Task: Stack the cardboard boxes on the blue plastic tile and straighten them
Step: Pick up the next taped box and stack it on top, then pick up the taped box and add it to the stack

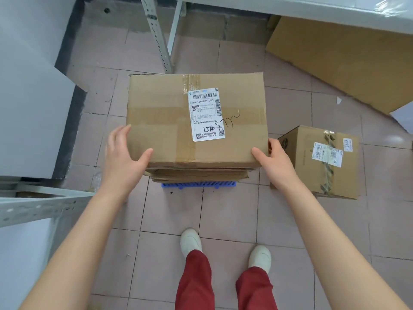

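Note:
A large cardboard box (161,117) with a white shipping label tops a stack of boxes (196,174) standing on the blue plastic tile (197,185), whose front edge shows below. My left hand (125,156) presses the top box's near-left corner, thumb on its top face. At the near-right corner my right hand (276,159) holds the box, thumb on top and fingers down the side. A smaller taped cardboard box (321,159) sits on the floor to the right, apart from the stack.
A big flat cardboard box (344,59) lies under a white shelf at the upper right. Grey metal shelf posts (159,36) stand behind the stack, and a shelf frame (40,204) juts in at the left. My feet (223,247) stand on pink floor tiles.

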